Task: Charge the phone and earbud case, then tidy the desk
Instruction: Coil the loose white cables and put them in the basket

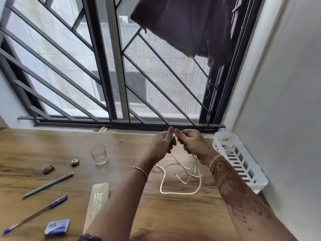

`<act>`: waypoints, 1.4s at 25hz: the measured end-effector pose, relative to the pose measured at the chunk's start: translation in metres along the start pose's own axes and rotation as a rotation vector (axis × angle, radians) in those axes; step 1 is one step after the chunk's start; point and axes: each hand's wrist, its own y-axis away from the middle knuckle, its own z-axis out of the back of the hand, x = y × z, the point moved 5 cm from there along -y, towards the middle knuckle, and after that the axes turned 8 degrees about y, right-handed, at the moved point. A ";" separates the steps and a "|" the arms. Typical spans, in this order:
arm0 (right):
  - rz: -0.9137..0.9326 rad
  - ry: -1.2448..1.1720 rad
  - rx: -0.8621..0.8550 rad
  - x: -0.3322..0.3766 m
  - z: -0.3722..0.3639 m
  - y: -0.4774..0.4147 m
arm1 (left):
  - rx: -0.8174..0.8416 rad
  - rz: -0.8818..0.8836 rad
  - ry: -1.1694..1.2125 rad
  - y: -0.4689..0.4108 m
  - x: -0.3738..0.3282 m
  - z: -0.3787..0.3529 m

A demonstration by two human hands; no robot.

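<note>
Evidently I was on the cable step: my left hand [162, 143] and right hand [192, 143] each pinched the white charging cable [180, 192], close together above the table [52, 141], with its loops and 1 free plug dangling just below them. Neither phone nor earbud case was in view. Next, I judged, the tangle needed teasing apart, or coiling toward the white basket [243, 164] just right of my right hand.
</note>
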 end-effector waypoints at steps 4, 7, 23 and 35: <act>-0.059 -0.159 0.029 -0.009 0.001 -0.010 | 0.096 0.127 0.248 0.006 -0.005 -0.004; -0.010 -0.236 0.078 -0.012 0.001 -0.014 | 0.159 0.257 0.531 0.011 -0.006 -0.011; 0.221 0.553 -0.169 -0.012 0.005 -0.005 | 0.078 0.329 1.022 -0.004 -0.004 -0.011; 0.189 0.645 -0.007 0.012 -0.018 0.008 | -0.144 0.065 0.762 -0.024 -0.023 0.004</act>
